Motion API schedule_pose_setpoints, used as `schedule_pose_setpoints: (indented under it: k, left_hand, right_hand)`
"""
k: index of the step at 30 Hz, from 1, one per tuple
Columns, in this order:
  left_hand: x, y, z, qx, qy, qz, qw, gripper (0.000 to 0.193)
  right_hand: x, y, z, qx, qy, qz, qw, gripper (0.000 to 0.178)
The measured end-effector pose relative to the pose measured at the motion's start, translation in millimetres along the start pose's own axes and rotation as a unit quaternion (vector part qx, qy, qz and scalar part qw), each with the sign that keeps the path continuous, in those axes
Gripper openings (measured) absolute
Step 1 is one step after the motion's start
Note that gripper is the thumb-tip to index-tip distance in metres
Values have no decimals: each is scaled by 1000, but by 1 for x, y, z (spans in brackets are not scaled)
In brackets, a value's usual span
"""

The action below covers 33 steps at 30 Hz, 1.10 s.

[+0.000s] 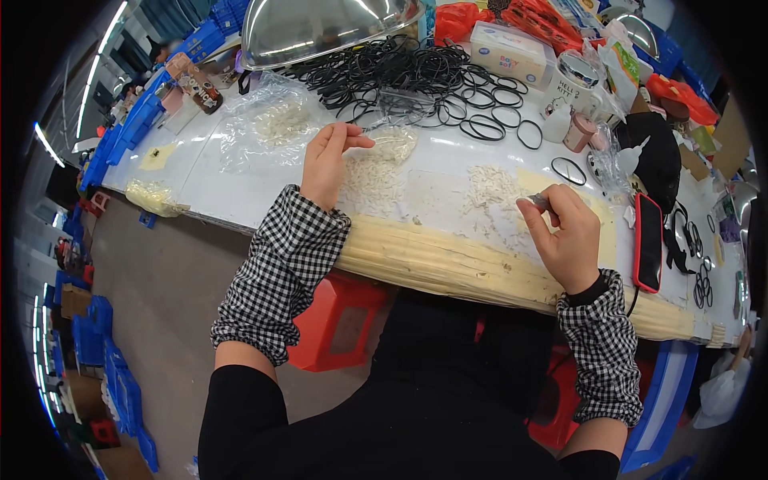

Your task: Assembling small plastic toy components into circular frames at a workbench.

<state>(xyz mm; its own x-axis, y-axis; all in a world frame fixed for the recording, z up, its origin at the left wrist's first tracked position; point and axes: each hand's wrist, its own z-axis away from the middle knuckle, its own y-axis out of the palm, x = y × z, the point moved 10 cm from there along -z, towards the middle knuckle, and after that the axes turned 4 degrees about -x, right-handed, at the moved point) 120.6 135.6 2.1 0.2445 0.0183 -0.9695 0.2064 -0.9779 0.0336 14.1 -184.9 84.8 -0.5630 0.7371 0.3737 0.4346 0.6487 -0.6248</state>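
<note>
My left hand [330, 164] is raised over the left part of the table, its thumb and fingers pinched together. Whatever is between those fingertips is too small to make out. Below and beside it lies a heap of small whitish pieces [376, 184], partly under a clear plastic bag [394, 146]. Near the table's front edge my right hand [570, 236] pinches a small grey piece [540, 202] between thumb and forefinger. A second scatter of small whitish pieces [490, 188] lies just left of that hand. Black-and-white checked sleeves cover both forearms.
Black rubber rings [392, 76] form a tangled pile at the back, under a shiny metal dome [328, 32]. Another clear bag [272, 124] lies to the left. A red-cased phone [648, 242] lies at right. Yellowish padding [448, 256] lines the front edge. A red stool [340, 320] stands below.
</note>
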Motion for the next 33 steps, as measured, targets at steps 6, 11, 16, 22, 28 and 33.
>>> schedule_pose_setpoints:
  k: [6, 11, 16, 22, 28, 33]
  left_hand:
    - [-19, 10, 1, 62, 40, -122, 990, 29]
    - [-57, 69, 38, 160, 204, -281, 924, 20]
    - [-43, 132, 87, 280, 216, -326, 877, 32]
    - [-30, 158, 77, 254, 200, -298, 898, 26]
    - [-31, 167, 75, 252, 203, -279, 904, 12]
    - [-35, 168, 74, 247, 242, -258, 902, 10]
  right_hand:
    - [-5, -1, -2, -11, -9, 26, 1000, 24]
    - [-17, -17, 8, -2, 14, 42, 999, 21]
    - [-17, -24, 29, -25, -32, 113, 993, 18]
    - [-21, -12, 37, -36, -74, 146, 986, 20]
    - [-20, -11, 33, -50, -67, 143, 986, 21]
    - [-19, -15, 32, -65, -68, 144, 985, 21]
